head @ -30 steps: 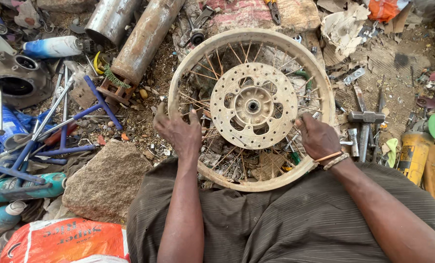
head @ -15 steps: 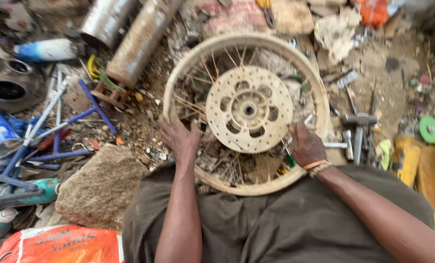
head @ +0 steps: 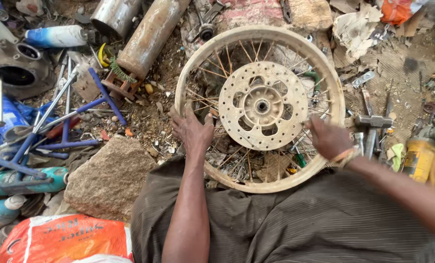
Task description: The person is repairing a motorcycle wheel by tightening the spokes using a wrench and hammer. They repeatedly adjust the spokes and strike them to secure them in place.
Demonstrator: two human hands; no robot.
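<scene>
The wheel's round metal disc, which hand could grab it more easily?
Probably the right hand: its fingertips already sit at the brake disc's edge. The left hand rests on the spokes near the rim.

The wheel rim (head: 188, 83) is dull, dusty metal with thin rusty spokes (head: 212, 73); its brake disc (head: 263, 105) looks matt and drilled. The stone block (head: 110, 178) is rough, the bag (head: 64, 238) glossy orange plastic, the pipes (head: 149, 36) corroded steel.

We see dirt ground (head: 151, 114) bearing a spoked wheel (head: 260, 104) at centre, a stone (head: 107, 175) lower left, and pipes (head: 149, 34) above.
</scene>
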